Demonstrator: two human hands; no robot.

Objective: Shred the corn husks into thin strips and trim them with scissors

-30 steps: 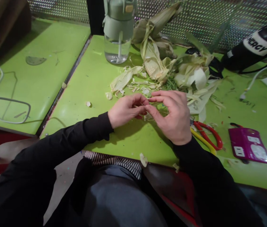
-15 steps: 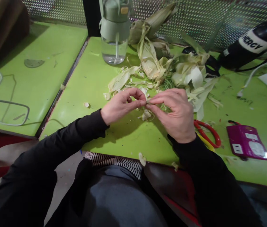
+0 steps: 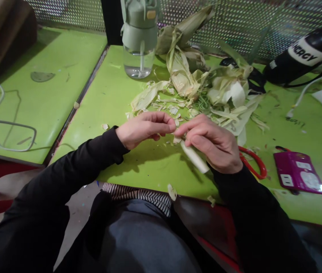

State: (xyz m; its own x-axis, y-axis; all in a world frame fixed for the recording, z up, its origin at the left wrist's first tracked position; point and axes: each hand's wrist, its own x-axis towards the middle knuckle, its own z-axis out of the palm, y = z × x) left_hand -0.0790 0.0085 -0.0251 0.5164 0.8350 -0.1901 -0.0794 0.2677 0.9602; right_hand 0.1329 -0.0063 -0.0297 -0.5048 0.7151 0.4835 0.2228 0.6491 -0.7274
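My left hand and my right hand meet fingertip to fingertip over the green table, both in black sleeves. The right hand is closed around a pale strip of corn husk that sticks out under its palm toward me. The left hand's thumb and fingers are pinched together at the strip's upper end. A heap of corn husks lies just behind the hands, with small husk scraps scattered in front of it.
A clear water bottle with a green lid stands at the back. Red-handled scissors and a purple power strip lie to the right. A black tool marked with white letters lies far right, with a grey cable on the left table.
Both hands have dropped lower and nearer to me. The right hand has turned palm down, and the pale husk strip now shows beneath it.
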